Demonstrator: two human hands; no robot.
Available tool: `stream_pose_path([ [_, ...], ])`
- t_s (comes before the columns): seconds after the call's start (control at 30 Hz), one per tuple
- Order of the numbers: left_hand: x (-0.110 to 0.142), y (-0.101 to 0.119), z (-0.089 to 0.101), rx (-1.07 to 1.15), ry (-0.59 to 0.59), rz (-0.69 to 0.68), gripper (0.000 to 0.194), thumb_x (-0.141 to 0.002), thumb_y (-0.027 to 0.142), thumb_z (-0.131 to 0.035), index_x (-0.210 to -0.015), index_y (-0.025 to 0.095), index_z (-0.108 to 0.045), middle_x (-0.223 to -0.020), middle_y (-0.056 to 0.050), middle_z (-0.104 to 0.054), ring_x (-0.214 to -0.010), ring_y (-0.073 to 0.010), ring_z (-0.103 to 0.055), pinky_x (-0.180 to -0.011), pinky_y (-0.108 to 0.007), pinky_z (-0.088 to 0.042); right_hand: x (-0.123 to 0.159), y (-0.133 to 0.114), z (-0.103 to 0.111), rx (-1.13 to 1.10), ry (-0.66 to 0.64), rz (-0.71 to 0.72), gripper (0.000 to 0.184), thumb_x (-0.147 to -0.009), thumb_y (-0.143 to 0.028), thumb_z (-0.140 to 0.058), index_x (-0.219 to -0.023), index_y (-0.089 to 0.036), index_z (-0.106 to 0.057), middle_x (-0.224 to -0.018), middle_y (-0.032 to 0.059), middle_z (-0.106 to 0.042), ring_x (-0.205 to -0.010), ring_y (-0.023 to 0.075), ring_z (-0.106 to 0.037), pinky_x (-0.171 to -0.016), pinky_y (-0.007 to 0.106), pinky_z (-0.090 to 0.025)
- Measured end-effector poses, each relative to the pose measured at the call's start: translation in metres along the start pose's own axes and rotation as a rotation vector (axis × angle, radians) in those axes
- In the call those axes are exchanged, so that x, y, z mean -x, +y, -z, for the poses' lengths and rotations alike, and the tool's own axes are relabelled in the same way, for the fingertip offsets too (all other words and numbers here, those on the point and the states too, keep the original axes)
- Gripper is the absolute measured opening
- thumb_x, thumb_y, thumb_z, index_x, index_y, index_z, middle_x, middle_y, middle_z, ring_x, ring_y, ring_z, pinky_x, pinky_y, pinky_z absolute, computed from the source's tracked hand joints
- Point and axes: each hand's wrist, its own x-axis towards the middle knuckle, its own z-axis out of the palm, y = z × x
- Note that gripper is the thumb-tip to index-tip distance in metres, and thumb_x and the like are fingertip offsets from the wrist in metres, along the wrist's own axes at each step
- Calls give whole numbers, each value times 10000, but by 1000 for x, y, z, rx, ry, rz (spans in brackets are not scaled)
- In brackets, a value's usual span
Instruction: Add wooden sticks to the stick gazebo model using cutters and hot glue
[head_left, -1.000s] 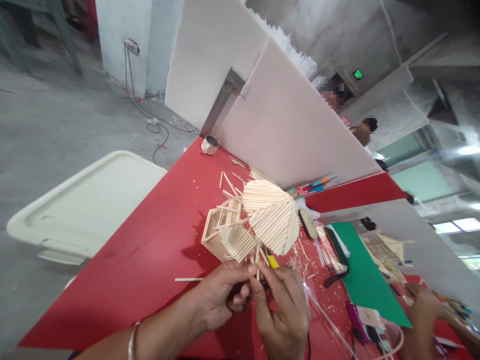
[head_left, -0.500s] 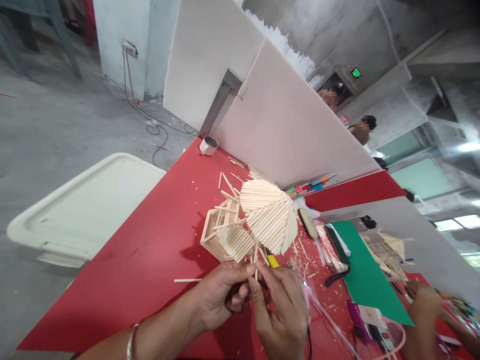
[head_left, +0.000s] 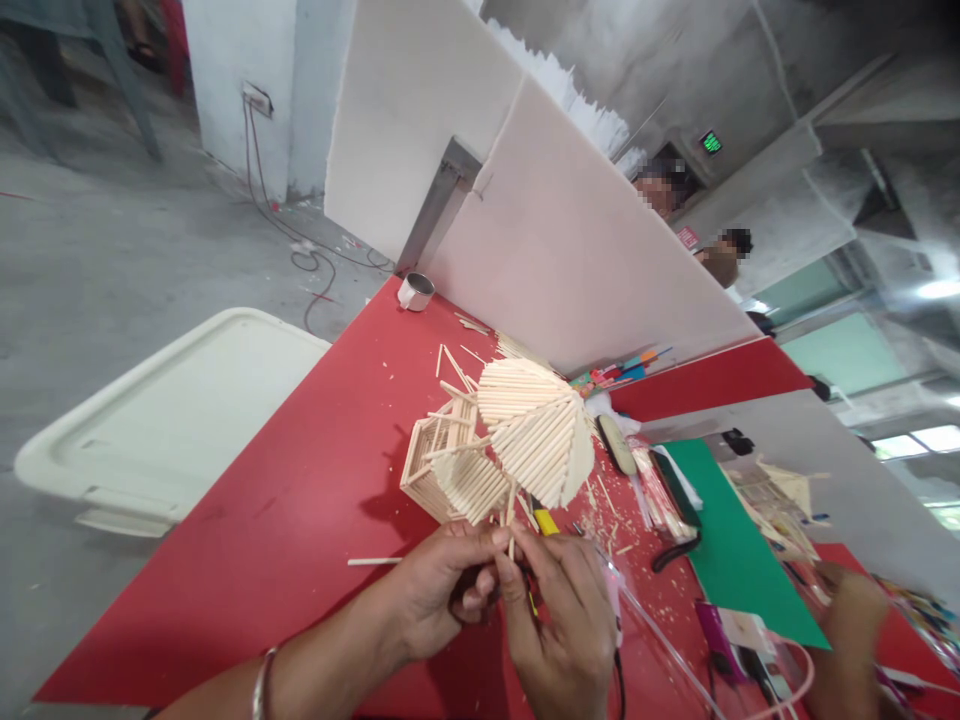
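Both hands are pinched on one thin wooden stick [head_left: 511, 514]. Left hand [head_left: 444, 582]: thumb and fingers closed on it from the left, other fingers curled under. Right hand [head_left: 564, 612]: thumb and index closed on it from the right, thumb a bit nearer the wearer.

Key relation: the stick's long axis runs near-far, its near end between the fingertips, its far end pointing at the stick model. Both hands are about equally near, one each side. Can't tell if the far end is fixed to the model or only lies against it; fingers and roof edge crowd that spot.

The model sits just beyond the fingertips: slatted roof panels [head_left: 541, 440] far and slightly right, a lower panel [head_left: 472, 482] just beyond the left thumb, open lattice frame [head_left: 429, 455] to the left.

Further out: loose stick [head_left: 375, 562] on the red table [head_left: 277, 530], left of the left hand. Yellow piece [head_left: 546, 521] just beyond the right hand. Shavings, eyeglass-type case [head_left: 616, 445] and green sheet [head_left: 750, 545] to the right. Metal cup [head_left: 416, 292] at the far corner, by the white partition [head_left: 577, 230]. Co-worker's arm [head_left: 847, 625] at far right, well apart.
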Motion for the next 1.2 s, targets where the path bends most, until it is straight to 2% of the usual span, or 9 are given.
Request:
stream_pose_path([
  [0.53,0,0,0,-20,21,11,348,-612,355,-782,-580,131,-517,-397,68,-439,-326,0,-283,-356,-129,-139,-3,-2,1,-3,10,7,186,-834,-166,-591,-1015,-163,-632,-766,35,-616,-718,142,-561,-642,287,-454],
  [1.2,1,1,-2,-18,6,0,326,-622,345,-776,-582,126,-538,-404,68,-434,-335,-1,-266,-358,-127,-130,0,0,0,8,-11,8,201,-844,-180,-592,-1042,-157,-619,-776,44,-613,-739,147,-548,-637,283,-448],
])
